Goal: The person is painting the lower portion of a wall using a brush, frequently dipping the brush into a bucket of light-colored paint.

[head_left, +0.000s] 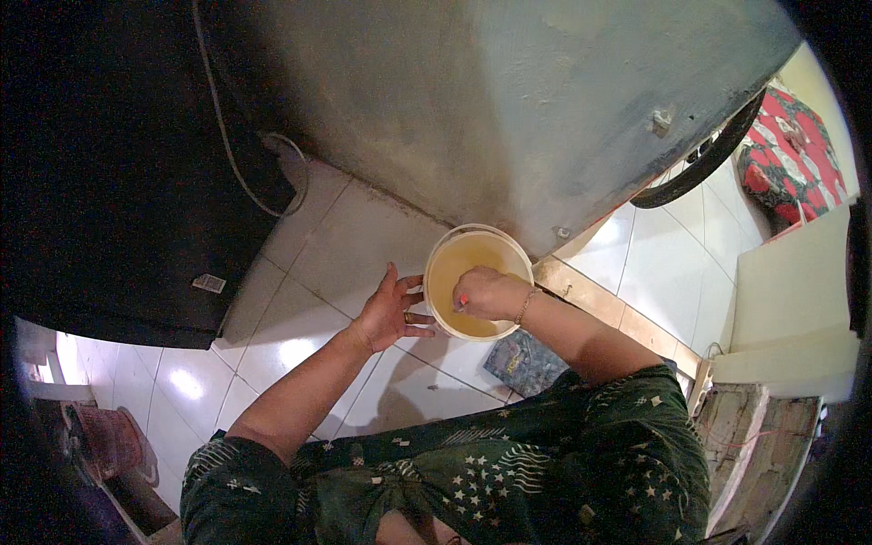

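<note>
A round cream bucket (433, 300) stands below me on the tiled floor, close to the wall corner. It looks yellowish inside; whether that is liquid cannot be made out. My right hand (489, 292) reaches over the bucket's right rim and into its opening. Its fingers are closed round something small with an orange end (463, 299); the rest is hidden by the hand. My left hand (397, 310) is beside the bucket's left wall, fingers spread and thumb raised, with the fingertips at or touching the outside. A ring shows on one finger.
A grey wall (436, 109) rises just beyond the bucket. A large black object (118, 182) with a pale cable (221, 127) fills the left. A dark patterned cloth (531, 363) lies near the bucket. Farther right are a bicycle wheel (707, 168) and a red floral cushion (790, 150).
</note>
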Demonstrator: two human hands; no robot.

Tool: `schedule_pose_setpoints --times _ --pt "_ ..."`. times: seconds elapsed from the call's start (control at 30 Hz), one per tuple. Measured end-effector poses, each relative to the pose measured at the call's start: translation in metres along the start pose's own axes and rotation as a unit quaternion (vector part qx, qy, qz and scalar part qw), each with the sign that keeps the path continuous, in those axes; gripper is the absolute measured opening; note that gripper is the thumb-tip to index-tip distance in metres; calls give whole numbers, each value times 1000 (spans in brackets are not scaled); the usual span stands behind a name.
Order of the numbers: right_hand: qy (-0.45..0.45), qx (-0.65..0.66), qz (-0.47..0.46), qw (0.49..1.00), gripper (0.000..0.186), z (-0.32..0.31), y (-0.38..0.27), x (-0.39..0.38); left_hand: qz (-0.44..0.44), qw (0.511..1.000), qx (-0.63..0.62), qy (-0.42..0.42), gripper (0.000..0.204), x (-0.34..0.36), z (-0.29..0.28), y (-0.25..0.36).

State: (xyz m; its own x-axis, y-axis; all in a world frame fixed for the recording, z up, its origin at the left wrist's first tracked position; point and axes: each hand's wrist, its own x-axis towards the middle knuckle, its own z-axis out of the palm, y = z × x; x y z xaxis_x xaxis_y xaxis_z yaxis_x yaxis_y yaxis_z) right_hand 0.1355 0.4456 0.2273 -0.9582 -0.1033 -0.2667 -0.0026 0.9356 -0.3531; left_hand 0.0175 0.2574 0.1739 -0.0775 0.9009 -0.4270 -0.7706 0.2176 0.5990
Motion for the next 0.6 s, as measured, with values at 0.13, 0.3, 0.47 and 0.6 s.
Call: schedule_pose_setpoints --times 0.13,0.3,0.47,0.6 --pt "-48 58 24 997 17 -29 14 -19 6 1000 -2 -17 94 2 7 0" --pt "3 164 33 986 16 -44 23 -16 -18 999 -36 -20 95 10 -2 8" --pt "8 36 18 999 15 -2 35 -10 -32 998 -30 -40 95 17 -6 17" --pt "-79 212 99 969 14 -49 21 -15 -44 998 -35 -31 95 22 -14 12"
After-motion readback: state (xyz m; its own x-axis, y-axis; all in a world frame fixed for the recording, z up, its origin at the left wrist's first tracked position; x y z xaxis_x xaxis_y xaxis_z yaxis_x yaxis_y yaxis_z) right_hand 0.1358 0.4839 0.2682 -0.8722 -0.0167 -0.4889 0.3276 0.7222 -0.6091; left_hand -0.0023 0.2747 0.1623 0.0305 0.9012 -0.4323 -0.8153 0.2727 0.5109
